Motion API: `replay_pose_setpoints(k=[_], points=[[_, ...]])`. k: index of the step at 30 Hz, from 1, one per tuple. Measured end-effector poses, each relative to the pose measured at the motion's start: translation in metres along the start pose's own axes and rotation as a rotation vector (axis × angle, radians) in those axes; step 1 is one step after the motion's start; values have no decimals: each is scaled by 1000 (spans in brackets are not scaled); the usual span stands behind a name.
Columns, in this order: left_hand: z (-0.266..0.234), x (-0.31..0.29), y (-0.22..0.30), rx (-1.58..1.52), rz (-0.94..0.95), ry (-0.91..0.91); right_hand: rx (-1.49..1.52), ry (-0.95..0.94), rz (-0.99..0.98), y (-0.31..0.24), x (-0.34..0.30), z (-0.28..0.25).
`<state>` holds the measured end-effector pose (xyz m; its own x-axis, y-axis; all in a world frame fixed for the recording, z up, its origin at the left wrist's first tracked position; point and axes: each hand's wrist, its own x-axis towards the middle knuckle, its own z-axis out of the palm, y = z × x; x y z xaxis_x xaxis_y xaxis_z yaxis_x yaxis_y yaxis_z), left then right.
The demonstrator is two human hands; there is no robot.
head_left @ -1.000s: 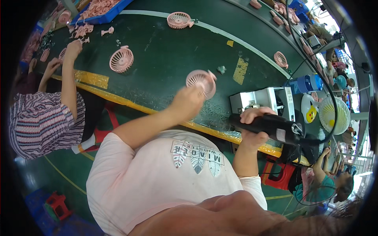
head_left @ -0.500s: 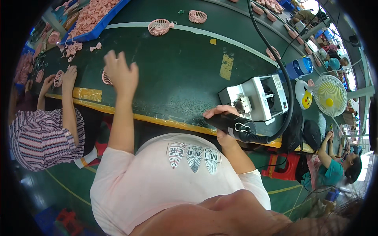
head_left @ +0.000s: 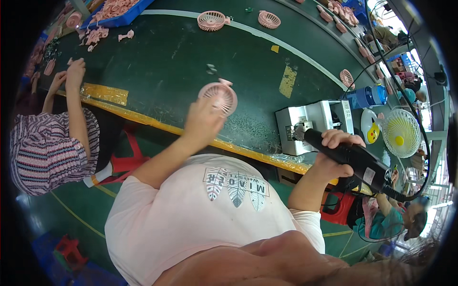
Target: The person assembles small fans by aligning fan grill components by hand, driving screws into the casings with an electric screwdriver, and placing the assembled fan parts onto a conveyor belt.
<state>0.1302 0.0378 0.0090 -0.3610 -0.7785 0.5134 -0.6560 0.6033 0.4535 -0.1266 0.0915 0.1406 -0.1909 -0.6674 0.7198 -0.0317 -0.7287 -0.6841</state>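
My left hand (head_left: 204, 119) is over the middle of the bench, blurred by motion, its fingers on a round pink fan housing (head_left: 229, 100) with radial slots. A small dark part (head_left: 211, 69), also blurred, shows just beyond the housing's stem. In my right hand (head_left: 332, 159) is a black corded electric screwdriver (head_left: 350, 155), wrapped by the fingers and tilted so that its tip points left. That tip is at the front of a silver-and-white screw feeder (head_left: 329, 114); whether it touches cannot be told.
More pink fan housings (head_left: 211, 21) lie along the white line. A blue bin (head_left: 117, 19) of pink parts stands far left. At left a co-worker's hands (head_left: 71, 74) work over the bench. A white fan (head_left: 400, 133) and a blue jug (head_left: 365, 97) stand right of the feeder.
My left hand has moved right, bringing the pink fan housing along from the left. My right hand has swung the screwdriver right, its tip now at the feeder's front. The view has shifted slightly.
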Motion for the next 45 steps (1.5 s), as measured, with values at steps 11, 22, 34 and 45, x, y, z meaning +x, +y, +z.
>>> replay_pose_setpoints(k=[11, 22, 34, 45], points=[[37, 1, 56, -359, 378, -126, 192, 72, 254, 19, -15, 16], [29, -2, 58, -345, 374, -137, 77, -101, 276, 35, -50, 39], [34, -10, 56, -383, 374, -101, 131, -168, 343, 31, -52, 39], [32, -14, 53, -310, 441, -95, -9, 32, 153, 3, -7, 1]])
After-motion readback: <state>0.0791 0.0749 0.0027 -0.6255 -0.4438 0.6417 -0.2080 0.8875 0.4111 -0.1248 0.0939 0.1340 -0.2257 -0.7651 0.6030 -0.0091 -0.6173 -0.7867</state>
